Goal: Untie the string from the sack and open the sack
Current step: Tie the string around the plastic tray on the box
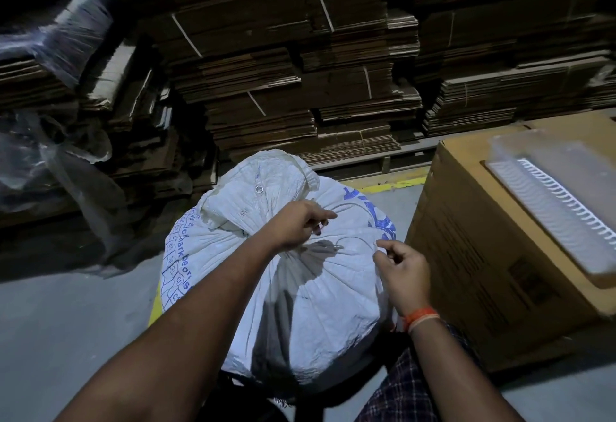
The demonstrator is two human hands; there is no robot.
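Head view: thin string [353, 241] is pinched by both hands, left [301, 225] and right [401, 266], above the tied white sack [320, 305].

I am seeing a white sack [310, 305] showing blue print, with a pale string [353, 240] lying across it. Brown cardboard stacks [293, 88] are standing behind, and a tan box [493, 255]. The floor [66, 321] is looking grey with a yellow line [386, 185]. An orange wristband [420, 316] is showing, and dark checked cloth [406, 385].
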